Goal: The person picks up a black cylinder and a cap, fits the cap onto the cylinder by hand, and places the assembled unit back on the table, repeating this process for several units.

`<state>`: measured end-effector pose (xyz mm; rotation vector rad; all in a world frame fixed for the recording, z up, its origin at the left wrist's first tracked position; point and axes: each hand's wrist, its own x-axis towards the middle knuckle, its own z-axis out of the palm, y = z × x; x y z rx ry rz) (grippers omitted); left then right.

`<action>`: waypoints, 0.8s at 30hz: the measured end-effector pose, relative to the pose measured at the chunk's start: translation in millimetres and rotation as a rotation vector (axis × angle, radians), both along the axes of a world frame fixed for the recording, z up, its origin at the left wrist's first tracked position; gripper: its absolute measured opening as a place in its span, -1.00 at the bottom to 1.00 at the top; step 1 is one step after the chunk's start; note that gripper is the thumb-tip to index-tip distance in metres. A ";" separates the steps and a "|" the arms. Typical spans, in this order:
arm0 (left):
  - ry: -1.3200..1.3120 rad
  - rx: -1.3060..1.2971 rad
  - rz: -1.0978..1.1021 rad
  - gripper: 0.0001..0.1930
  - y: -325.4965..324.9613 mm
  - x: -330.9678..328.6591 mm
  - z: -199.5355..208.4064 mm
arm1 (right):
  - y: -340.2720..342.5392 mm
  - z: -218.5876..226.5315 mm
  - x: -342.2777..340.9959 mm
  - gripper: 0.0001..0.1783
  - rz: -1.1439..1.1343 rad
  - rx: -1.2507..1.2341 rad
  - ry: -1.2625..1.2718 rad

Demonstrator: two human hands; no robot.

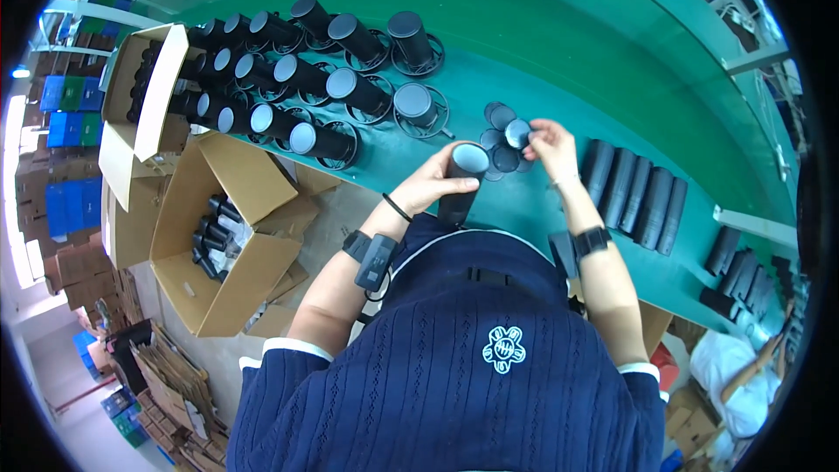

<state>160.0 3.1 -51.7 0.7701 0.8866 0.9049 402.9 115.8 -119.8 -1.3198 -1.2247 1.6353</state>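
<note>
My left hand is wrapped round a black tube held upright near my waist, its round end facing up. Between the fingers of my right hand is a round cap with a shiny face, pinched at its edge. Below and beside it, a small heap of dark round caps lies on the green table. The cap and the tube are apart.
Rows of black cylinders on round bases stand at the left. Several black tubes lie side by side at the right. An open cardboard box with black parts sits below the table's left edge. Another person works at far right.
</note>
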 end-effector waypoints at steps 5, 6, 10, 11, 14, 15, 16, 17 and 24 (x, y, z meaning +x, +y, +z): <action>0.016 0.152 -0.133 -0.32 6.8 20.9 12.5 | -52.1 38.8 -3.8 -0.77 -0.034 -0.225 0.292; 0.007 0.127 -0.148 -0.31 7.3 22.2 14.3 | -56.9 43.4 -2.2 -0.75 0.004 -0.211 0.293; -0.003 0.027 -0.216 -0.29 8.2 21.2 20.3 | -58.1 67.4 11.0 -0.62 0.186 -0.362 0.572; -0.004 0.027 -0.221 -0.29 9.0 21.9 19.8 | -56.6 67.2 13.8 -0.62 0.181 -0.361 0.573; 0.027 0.076 -0.324 -0.27 9.7 22.5 13.9 | -50.3 67.1 20.2 -0.45 0.342 -0.510 0.723; 0.028 0.075 -0.325 -0.27 9.2 23.0 10.7 | -50.4 68.3 22.5 -0.45 0.341 -0.510 0.724; 0.056 0.136 -0.321 -0.27 8.6 23.5 7.5 | -50.8 69.6 24.3 -0.46 0.380 -0.514 0.762; 0.085 0.195 -0.313 -0.27 8.3 23.3 6.6 | -51.2 71.1 24.1 -0.46 0.422 -0.519 0.799; 0.381 0.409 -0.245 -0.25 4.2 30.8 -6.8 | -52.6 110.6 18.5 -0.35 0.520 0.201 0.016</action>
